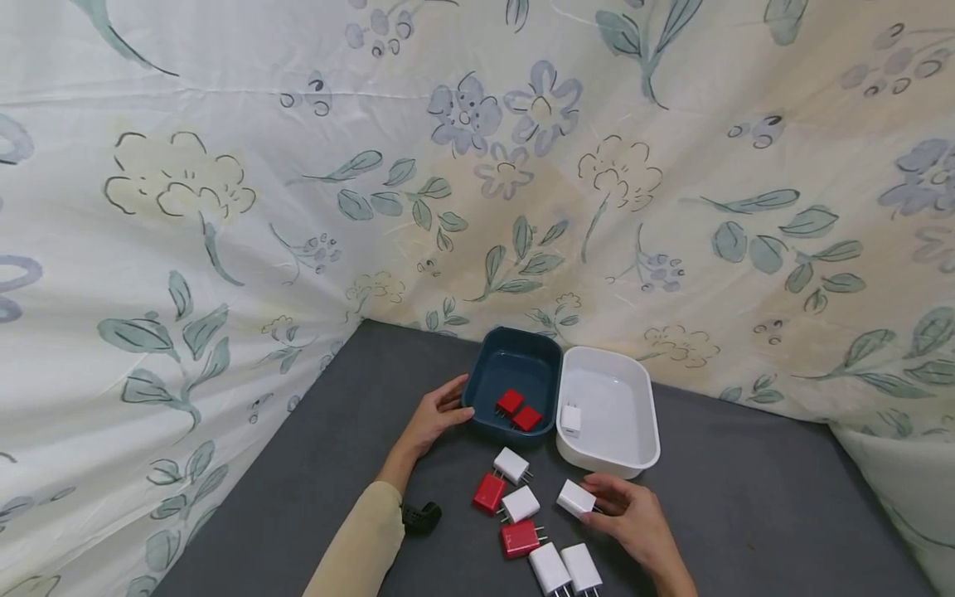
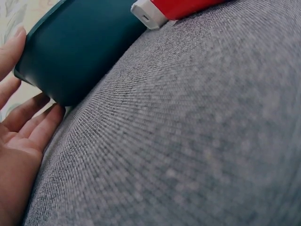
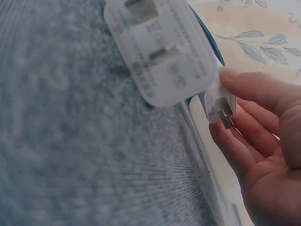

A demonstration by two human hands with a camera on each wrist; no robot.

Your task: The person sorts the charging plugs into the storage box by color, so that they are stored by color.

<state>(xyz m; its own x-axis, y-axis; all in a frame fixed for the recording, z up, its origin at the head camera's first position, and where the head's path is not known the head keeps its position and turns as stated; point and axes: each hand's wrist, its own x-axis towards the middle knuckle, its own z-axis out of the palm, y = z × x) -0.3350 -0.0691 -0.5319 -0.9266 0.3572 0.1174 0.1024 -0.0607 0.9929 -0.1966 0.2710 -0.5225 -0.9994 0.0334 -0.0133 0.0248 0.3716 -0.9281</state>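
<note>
My left hand touches the left side of a dark blue bin, its fingers fairly straight. In the left wrist view the fingertips rest against the bin's lower wall. Inside this bin lie two red charger plugs. Between thumb and fingers, my right hand pinches a white charger plug, its metal prongs toward the palm. The hand is just in front of a white bin, which contains one white charger plug.
Several white charger plugs and two red ones lie on the dark grey cloth before the bins. A black wrist strap shows by the left forearm. Floral fabric hangs behind and at the sides.
</note>
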